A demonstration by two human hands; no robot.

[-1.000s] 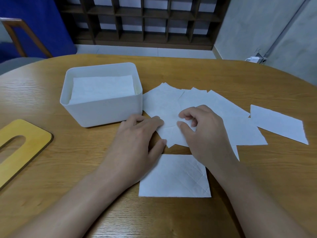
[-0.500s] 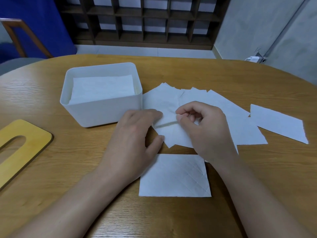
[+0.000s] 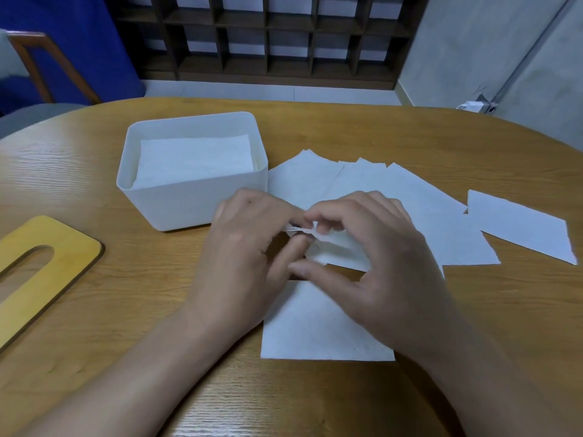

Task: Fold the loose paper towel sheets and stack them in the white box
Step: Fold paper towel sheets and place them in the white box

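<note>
A white box (image 3: 189,203) stands on the wooden table (image 3: 315,127), with folded paper towels (image 3: 195,159) stacked inside. Right of it lies a fan of several loose white sheets (image 3: 394,197). My left hand (image 3: 243,257) and my right hand (image 3: 378,263) meet over the near edge of that fan, and both pinch the raised corner of one sheet (image 3: 331,244) between fingertips and thumb. A single flat sheet (image 3: 318,329) lies in front of me, partly under my wrists. Another sheet (image 3: 520,228) lies apart at the far right.
A yellow wooden lid (image 3: 41,266) with an oval slot lies at the left edge of the table. Behind the table are a dark wooden shelf (image 3: 268,36), a chair (image 3: 38,67) at the back left and a wall socket (image 3: 479,105) at the back right.
Both hands have lifted off the table, raising the sheet's corner. The left hand went from resting flat on the pile to pinching the sheet together with the right.
</note>
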